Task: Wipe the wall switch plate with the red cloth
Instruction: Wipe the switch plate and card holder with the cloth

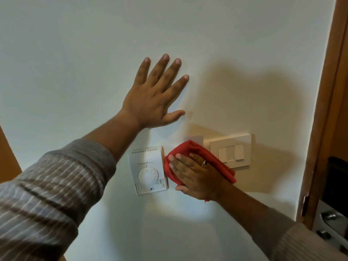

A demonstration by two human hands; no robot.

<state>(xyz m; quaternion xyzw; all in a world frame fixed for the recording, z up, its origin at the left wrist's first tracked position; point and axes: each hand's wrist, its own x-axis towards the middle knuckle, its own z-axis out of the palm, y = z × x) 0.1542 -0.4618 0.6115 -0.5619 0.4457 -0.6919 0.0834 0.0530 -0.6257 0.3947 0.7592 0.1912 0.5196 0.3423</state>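
A white wall switch plate (231,150) with rocker switches is mounted on the wall at the right of centre. My right hand (195,176) presses a folded red cloth (195,149) flat against the wall just left of that plate; the cloth's right edge overlaps the plate's lower left corner. A small pale plate (194,138) peeks out above the cloth, mostly hidden. My left hand (156,98) rests flat on the bare wall above, fingers spread, holding nothing.
A white dial thermostat (148,170) hangs on the wall directly left of the cloth. A wooden door frame (325,110) runs down the right edge, with a metal door lock (329,217) beside it. The wall (75,53) is bare above and to the left.
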